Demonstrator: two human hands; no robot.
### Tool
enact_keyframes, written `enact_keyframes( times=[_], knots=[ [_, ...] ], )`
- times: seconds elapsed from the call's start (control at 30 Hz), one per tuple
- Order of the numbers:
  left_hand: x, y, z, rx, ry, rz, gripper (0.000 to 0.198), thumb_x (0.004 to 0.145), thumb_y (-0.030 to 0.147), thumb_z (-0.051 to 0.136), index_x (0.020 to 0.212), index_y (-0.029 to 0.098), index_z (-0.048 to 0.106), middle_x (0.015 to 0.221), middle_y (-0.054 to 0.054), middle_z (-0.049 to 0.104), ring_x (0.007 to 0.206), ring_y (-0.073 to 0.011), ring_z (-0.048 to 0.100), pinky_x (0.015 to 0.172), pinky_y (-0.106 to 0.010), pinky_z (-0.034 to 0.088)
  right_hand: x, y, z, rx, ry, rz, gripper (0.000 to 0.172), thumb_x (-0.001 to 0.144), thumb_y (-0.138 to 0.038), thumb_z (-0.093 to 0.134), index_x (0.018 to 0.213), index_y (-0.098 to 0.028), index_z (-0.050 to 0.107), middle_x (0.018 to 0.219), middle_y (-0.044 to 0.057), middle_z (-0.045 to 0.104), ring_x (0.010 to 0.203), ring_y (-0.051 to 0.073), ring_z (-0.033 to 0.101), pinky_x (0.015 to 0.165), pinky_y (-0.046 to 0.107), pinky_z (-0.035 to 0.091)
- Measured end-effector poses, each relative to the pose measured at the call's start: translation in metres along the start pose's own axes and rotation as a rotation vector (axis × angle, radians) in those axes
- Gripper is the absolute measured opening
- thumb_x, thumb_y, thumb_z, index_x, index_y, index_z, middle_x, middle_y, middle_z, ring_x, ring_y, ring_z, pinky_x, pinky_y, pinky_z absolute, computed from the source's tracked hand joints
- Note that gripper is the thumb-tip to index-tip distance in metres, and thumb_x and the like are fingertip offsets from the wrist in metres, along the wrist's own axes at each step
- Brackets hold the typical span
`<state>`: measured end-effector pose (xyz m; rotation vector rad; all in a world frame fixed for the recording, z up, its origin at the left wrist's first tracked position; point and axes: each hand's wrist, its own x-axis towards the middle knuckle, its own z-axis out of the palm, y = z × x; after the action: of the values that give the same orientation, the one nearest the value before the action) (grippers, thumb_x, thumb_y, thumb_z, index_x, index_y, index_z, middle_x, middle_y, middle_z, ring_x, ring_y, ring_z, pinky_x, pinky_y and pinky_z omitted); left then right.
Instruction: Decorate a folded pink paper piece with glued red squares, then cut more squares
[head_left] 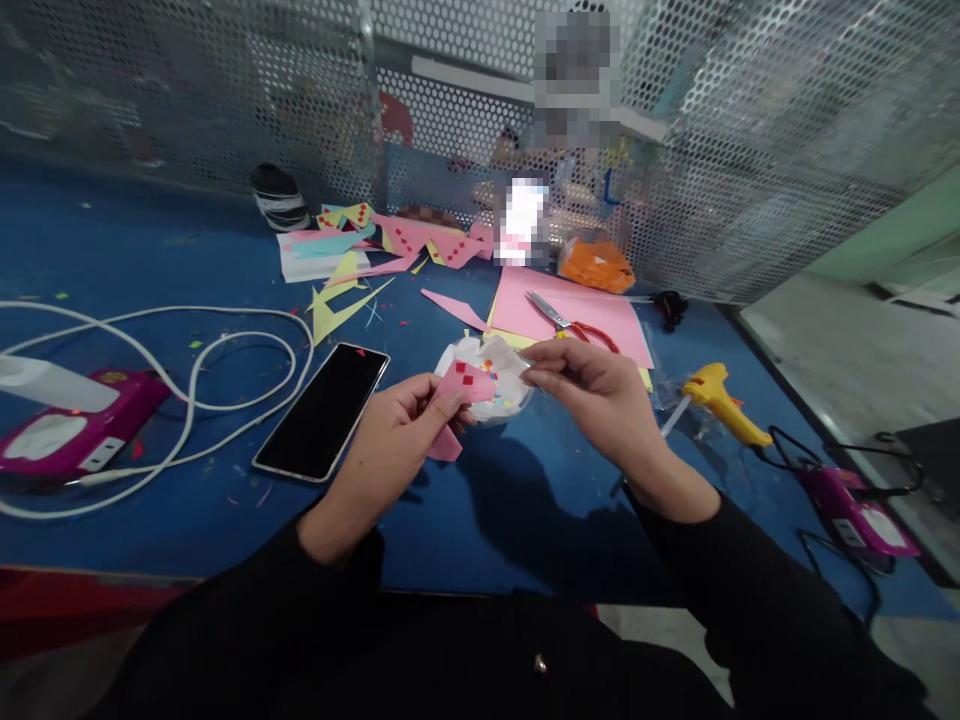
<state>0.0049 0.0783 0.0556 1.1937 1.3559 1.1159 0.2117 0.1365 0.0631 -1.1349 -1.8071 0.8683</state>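
Pinched in my left hand (405, 430) is a pink paper piece (480, 386) with two small red squares on it. Behind it sits a small bowl lined with white tissue (517, 388), holding several tiny coloured bits. My right hand (589, 390) is at the bowl's right rim, thumb and forefinger pressed together; whatever is between the fingertips is too small to make out. Just beyond that hand, scissors (559, 317) with red handles lie on pink paper sheets (517, 300).
A phone (322, 410) lies left of my left hand, near a white cable (196, 385) and a purple power strip (71, 430). At right are a yellow glue gun (720, 400) and another purple power strip (859, 510). Paper scraps (337, 305) and an orange bundle (598, 265) lie toward the perforated metal panel (457, 110).
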Motion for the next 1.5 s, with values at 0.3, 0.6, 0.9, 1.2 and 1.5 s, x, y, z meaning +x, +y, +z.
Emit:
enact_keyframes(
  times=[0.3, 0.6, 0.9, 1.2, 1.5],
  knots=[
    [0.008, 0.031, 0.032, 0.210, -0.131, 0.108, 0.026, 0.090, 0.039, 0.063, 0.076, 0.018, 0.068, 0.069, -0.001, 0.070, 0.054, -0.0125, 0.063, 0.056, -0.024, 0.052, -0.030, -0.009, -0.032, 0.319, 0.009, 0.152, 0.013, 0.080, -0.023, 0.074, 0.092, -0.021, 0.077, 0.071, -0.001, 0.075, 0.060, 0.012, 0.068, 0.060, 0.026, 0.058],
    [0.020, 0.031, 0.056, 0.249, -0.221, 0.094, 0.025, 0.090, 0.040, 0.064, 0.079, 0.018, 0.071, 0.066, -0.001, 0.070, 0.050, -0.0119, 0.061, 0.051, -0.023, 0.048, -0.035, 0.010, -0.034, 0.429, 0.001, 0.224, 0.005, 0.077, -0.025, 0.073, 0.077, -0.020, 0.072, 0.067, -0.002, 0.069, 0.060, 0.011, 0.063, 0.057, 0.025, 0.056],
    [0.014, 0.023, 0.052, 0.057, -0.108, 0.138, 0.027, 0.085, 0.032, 0.073, 0.106, 0.021, 0.059, 0.087, -0.001, 0.074, 0.073, -0.0178, 0.075, 0.068, -0.027, 0.058, -0.036, 0.012, -0.034, 0.489, -0.001, 0.278, 0.004, 0.078, -0.023, 0.072, 0.076, -0.020, 0.070, 0.067, -0.002, 0.069, 0.058, 0.010, 0.062, 0.056, 0.024, 0.054],
    [0.014, 0.025, 0.053, 0.087, -0.190, 0.078, 0.014, 0.085, 0.031, 0.072, 0.079, 0.019, 0.069, 0.070, 0.000, 0.073, 0.065, -0.0154, 0.070, 0.062, -0.024, 0.056, -0.037, 0.010, -0.033, 0.450, 0.051, 0.253, 0.004, 0.079, -0.021, 0.073, 0.076, -0.021, 0.072, 0.067, -0.003, 0.071, 0.057, 0.010, 0.064, 0.057, 0.024, 0.056],
    [0.011, 0.015, 0.056, 0.248, -0.002, 0.170, 0.015, 0.083, 0.034, 0.075, 0.082, 0.019, 0.076, 0.068, 0.000, 0.073, 0.058, -0.0135, 0.061, 0.055, -0.024, 0.046, -0.046, 0.003, -0.029, 0.140, 0.258, 0.088, 0.008, 0.087, -0.021, 0.069, 0.094, -0.022, 0.073, 0.079, -0.001, 0.078, 0.061, 0.012, 0.069, 0.062, 0.027, 0.058]
  ],
)
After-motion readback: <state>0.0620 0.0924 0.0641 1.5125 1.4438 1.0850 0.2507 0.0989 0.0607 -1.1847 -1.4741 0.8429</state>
